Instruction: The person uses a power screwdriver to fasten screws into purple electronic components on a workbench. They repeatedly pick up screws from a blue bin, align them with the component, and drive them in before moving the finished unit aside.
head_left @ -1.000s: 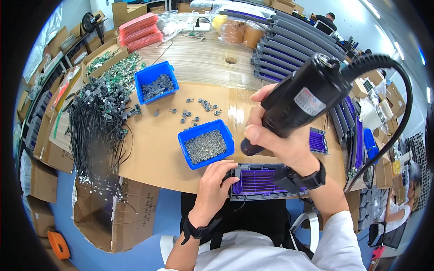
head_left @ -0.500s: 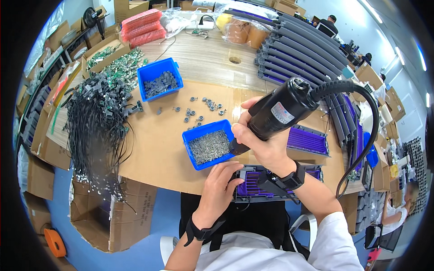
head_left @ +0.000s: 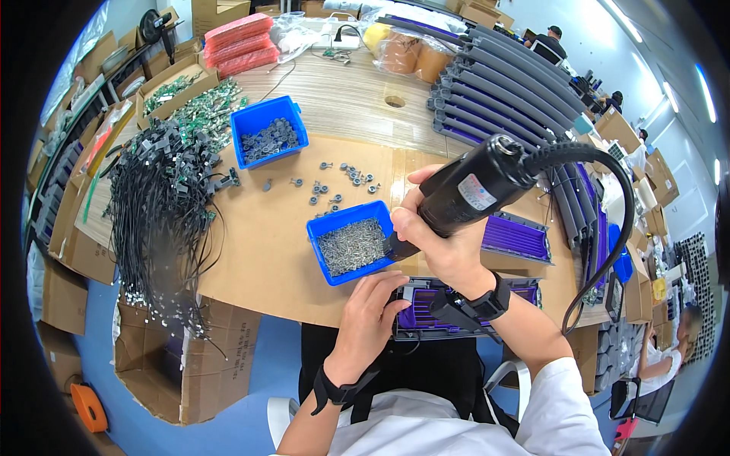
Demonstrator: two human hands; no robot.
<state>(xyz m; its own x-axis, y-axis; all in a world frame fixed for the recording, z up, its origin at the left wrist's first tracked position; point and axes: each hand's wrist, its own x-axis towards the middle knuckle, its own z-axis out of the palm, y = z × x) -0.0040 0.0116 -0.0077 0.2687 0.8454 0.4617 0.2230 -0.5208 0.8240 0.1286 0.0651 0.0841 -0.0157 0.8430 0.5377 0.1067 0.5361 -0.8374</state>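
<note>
My right hand (head_left: 460,258) is wrapped round a black electric screwdriver (head_left: 475,190), tilted with its thick cable rising at the upper end. Its lower tip is at the right side of a small blue bin (head_left: 314,245) full of short silver screws (head_left: 351,247); my grip and the tool's nose hide the exact contact. Below the bin, my left hand (head_left: 366,315) has its fingers and thumb closed at the left end of a long grey-and-purple slatted housing (head_left: 427,318), which lies along the table's near edge. My right wrist and forearm partly cover that housing.
Several grey knob-like parts (head_left: 356,176) lie loose beyond the screw bin, near a second blue bin (head_left: 237,144) of such parts. Black cables (head_left: 160,205) are heaped at left. Another purple housing (head_left: 517,237) and stacked grey strips (head_left: 509,83) are at right.
The screwdriver's upper end and its cable have dipped slightly, while the tip stays at the screw bin. My left hand keeps its place on the housing.
</note>
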